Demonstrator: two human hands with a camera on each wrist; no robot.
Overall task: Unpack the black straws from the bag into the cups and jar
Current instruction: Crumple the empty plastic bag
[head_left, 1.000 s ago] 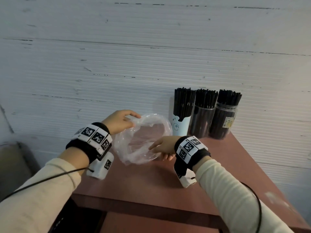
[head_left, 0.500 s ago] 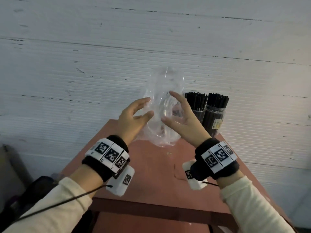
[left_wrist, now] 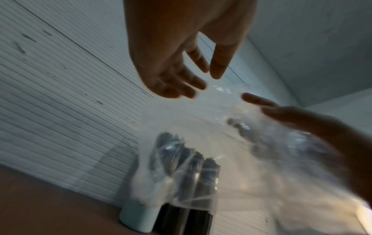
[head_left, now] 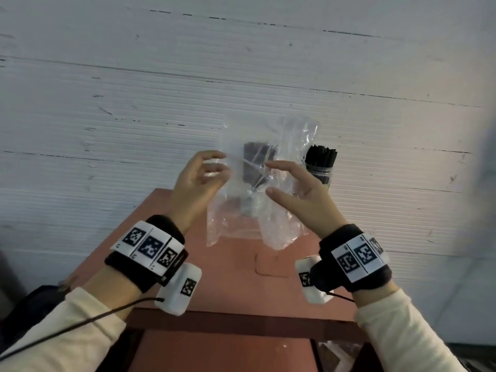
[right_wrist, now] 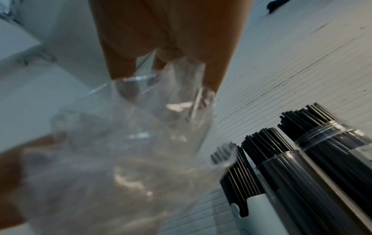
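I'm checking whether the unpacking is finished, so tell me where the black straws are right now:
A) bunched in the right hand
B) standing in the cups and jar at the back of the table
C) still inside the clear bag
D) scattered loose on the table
B: the black straws stand upright in the cups and jar, while the clear bag held up between both hands looks empty.

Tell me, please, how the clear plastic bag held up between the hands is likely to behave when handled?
The bag looks thin and creased, so it is probably floppy and will crumple. No straws show inside it, so it is likely very light. Its glossy film may slip between the left hand and right hand.
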